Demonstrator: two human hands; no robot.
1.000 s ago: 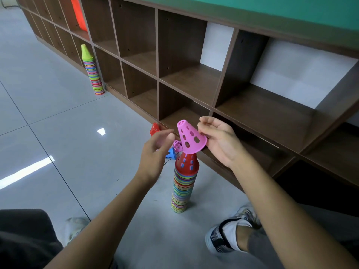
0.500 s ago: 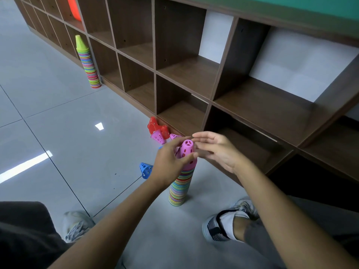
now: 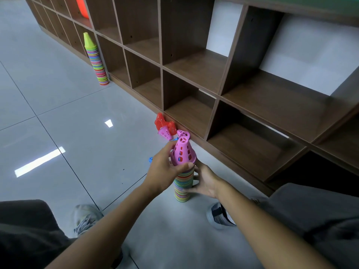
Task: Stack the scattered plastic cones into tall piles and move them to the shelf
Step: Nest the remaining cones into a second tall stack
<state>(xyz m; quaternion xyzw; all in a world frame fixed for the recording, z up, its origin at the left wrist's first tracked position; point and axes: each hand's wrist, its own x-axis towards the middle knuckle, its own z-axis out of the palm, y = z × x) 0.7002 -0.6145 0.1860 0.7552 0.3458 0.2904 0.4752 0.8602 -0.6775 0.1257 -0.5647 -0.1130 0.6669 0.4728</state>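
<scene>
Left grip [image 3: 165,167] wraps pile [image 3: 181,188] top, right grip [image 3: 206,181] now clasps lower; pink cone [image 3: 183,152] newly seated above. Pile ready for shelf [image 3: 194,78].

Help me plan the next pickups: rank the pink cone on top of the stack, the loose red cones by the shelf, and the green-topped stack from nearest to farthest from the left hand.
1. Pink cone, touching the left hand.
2. Red cones, beyond it at the shelf base.
3. Green-topped stack, far left along the shelf.
</scene>
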